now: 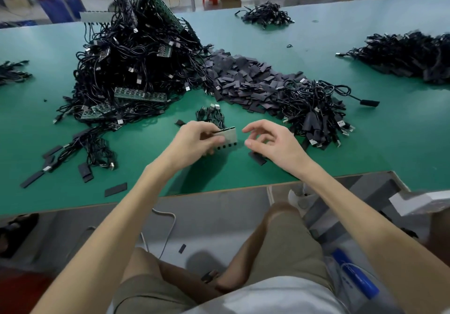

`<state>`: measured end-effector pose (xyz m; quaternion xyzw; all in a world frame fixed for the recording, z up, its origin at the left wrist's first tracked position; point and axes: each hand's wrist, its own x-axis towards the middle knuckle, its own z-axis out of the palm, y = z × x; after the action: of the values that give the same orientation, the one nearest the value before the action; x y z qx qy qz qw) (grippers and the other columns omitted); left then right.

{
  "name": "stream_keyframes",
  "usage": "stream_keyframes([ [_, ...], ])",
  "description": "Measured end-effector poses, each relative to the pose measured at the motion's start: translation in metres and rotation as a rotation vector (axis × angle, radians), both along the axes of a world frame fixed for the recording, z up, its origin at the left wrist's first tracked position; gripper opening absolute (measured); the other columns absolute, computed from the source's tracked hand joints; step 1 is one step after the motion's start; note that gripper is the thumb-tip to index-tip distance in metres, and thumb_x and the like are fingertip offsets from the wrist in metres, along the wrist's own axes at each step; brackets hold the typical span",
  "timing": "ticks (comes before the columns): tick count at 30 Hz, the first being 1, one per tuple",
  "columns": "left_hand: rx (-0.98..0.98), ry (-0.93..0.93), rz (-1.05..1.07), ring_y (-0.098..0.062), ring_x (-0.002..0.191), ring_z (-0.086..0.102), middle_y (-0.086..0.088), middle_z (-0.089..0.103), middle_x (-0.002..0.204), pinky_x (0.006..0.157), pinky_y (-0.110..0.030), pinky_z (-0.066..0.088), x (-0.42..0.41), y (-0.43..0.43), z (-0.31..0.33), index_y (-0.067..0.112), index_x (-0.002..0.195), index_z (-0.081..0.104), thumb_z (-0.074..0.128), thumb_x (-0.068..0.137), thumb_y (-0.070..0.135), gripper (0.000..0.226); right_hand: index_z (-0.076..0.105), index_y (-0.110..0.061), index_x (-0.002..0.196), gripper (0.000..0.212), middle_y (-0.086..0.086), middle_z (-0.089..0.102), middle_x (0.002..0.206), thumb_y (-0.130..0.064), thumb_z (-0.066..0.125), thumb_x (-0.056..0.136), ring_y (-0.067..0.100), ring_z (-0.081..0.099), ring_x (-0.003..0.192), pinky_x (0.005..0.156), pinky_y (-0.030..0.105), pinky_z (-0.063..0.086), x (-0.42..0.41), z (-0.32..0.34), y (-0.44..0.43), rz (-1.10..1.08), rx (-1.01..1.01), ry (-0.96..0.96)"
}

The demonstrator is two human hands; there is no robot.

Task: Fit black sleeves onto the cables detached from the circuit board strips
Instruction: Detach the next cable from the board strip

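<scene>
One short circuit board strip (227,135) is pinched in the left grip (197,140), thumb on its near face and fingers curled behind, held above the green worktop (365,143) near the front edge. A small bunch of cables (211,115) lies just behind the strip; whether they are joined to it cannot be told. The right grip (270,143) hangs just beside the strip's free end without touching it, with fingers loosely curled, thumb and forefinger parted, holding nothing. A loose black sleeve (257,158) lies on the worktop under that grip. Further back, a heap of black sleeves (243,79) sits between a tall tangle of cables and strips (131,65) on the left and a pile of cables (316,116) on the right, some wearing sleeves.
</scene>
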<state>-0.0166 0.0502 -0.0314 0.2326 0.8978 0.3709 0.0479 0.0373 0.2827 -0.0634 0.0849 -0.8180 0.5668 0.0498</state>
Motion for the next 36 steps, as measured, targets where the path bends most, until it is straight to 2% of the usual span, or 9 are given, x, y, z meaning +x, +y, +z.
stream_keyframes([
  [2, -0.019, 0.058, -0.019, -0.012, 0.067, 0.054, -0.005, 0.062, 0.077, 0.068, -0.028, 0.045, 0.004, 0.011, -0.003, 0.011, 0.086, 0.073, 0.073, 0.094, 0.026, 0.017, 0.07, -0.018, 0.115, 0.025, 0.002, 0.07, 0.102, -0.016, 0.076, 0.092, 0.014, 0.067, 0.08, 0.082, 0.023, 0.053, 0.001, 0.0, -0.002, 0.007, 0.026, 0.02],
  [4, -0.01, 0.069, -0.03, -0.007, 0.074, 0.051, -0.001, 0.055, 0.089, 0.07, -0.017, 0.039, 0.008, 0.02, -0.005, 0.017, 0.087, 0.076, 0.074, 0.092, 0.03, 0.013, 0.07, -0.018, 0.114, 0.024, 0.002, 0.072, 0.101, -0.016, 0.077, 0.091, 0.013, 0.069, 0.082, 0.08, 0.022, 0.053, 0.001, 0.0, -0.002, -0.015, 0.054, 0.034],
  [6, 0.005, 0.059, -0.035, -0.008, 0.079, 0.054, 0.0, 0.054, 0.096, 0.071, -0.014, 0.04, 0.011, 0.027, -0.007, 0.02, 0.087, 0.075, 0.075, 0.091, 0.03, 0.011, 0.071, -0.016, 0.108, 0.018, 0.005, 0.073, 0.096, -0.013, 0.076, 0.091, 0.018, 0.072, 0.079, 0.074, 0.024, 0.054, 0.001, 0.0, -0.003, -0.04, 0.066, 0.033],
  [9, 0.029, 0.104, 0.004, -0.012, 0.082, 0.057, 0.0, 0.056, 0.1, 0.073, -0.008, 0.038, 0.017, 0.034, -0.01, 0.019, 0.098, 0.071, 0.075, 0.09, 0.023, 0.009, 0.069, -0.009, 0.101, 0.012, 0.01, 0.072, 0.086, -0.008, 0.076, 0.09, 0.019, 0.075, 0.07, 0.062, 0.02, 0.051, 0.0, -0.002, -0.004, -0.068, 0.039, 0.012],
  [13, 0.033, 0.203, 0.042, -0.014, 0.092, 0.052, 0.003, 0.06, 0.098, 0.079, -0.005, 0.035, 0.025, 0.041, -0.016, 0.017, 0.104, 0.07, 0.073, 0.09, 0.019, 0.014, 0.068, -0.008, 0.095, 0.013, 0.008, 0.072, 0.076, -0.008, 0.079, 0.088, 0.015, 0.072, 0.061, 0.059, 0.019, 0.051, 0.0, -0.004, -0.004, -0.107, 0.044, 0.009],
  [18, 0.043, 0.252, 0.11, -0.015, 0.093, 0.053, 0.009, 0.065, 0.093, 0.076, -0.009, 0.036, 0.029, 0.047, -0.022, 0.018, 0.101, 0.072, 0.072, 0.09, 0.02, 0.012, 0.068, -0.007, 0.094, 0.011, 0.007, 0.072, 0.076, -0.005, 0.076, 0.089, 0.014, 0.074, 0.064, 0.062, 0.021, 0.054, 0.001, -0.005, -0.004, -0.125, 0.091, 0.035],
  [23, 0.064, 0.246, 0.152, -0.013, 0.091, 0.055, 0.013, 0.066, 0.089, 0.078, -0.03, 0.047, 0.03, 0.048, -0.024, 0.02, 0.097, 0.074, 0.074, 0.088, 0.025, 0.011, 0.068, -0.009, 0.092, 0.009, -0.002, 0.072, 0.072, -0.006, 0.076, 0.089, 0.01, 0.073, 0.062, 0.061, 0.017, 0.052, 0.002, -0.004, -0.005, -0.134, 0.126, 0.044],
  [28, 0.099, 0.208, 0.176, -0.015, 0.086, 0.058, 0.01, 0.068, 0.086, 0.077, -0.038, 0.051, 0.029, 0.048, -0.026, 0.023, 0.089, 0.07, 0.076, 0.086, 0.029, 0.009, 0.068, -0.009, 0.094, 0.008, -0.001, 0.072, 0.074, -0.006, 0.075, 0.09, 0.01, 0.073, 0.063, 0.064, 0.018, 0.054, 0.002, -0.003, -0.005, -0.136, 0.144, 0.047],
  [36, 0.109, 0.178, 0.212, -0.013, 0.086, 0.058, 0.01, 0.066, 0.086, 0.076, -0.038, 0.051, 0.03, 0.05, -0.028, 0.023, 0.088, 0.07, 0.074, 0.087, 0.031, 0.009, 0.067, -0.011, 0.094, 0.008, -0.003, 0.07, 0.073, -0.008, 0.073, 0.091, 0.003, 0.068, 0.057, 0.062, 0.014, 0.051, 0.004, -0.003, -0.005, -0.133, 0.196, 0.086],
])
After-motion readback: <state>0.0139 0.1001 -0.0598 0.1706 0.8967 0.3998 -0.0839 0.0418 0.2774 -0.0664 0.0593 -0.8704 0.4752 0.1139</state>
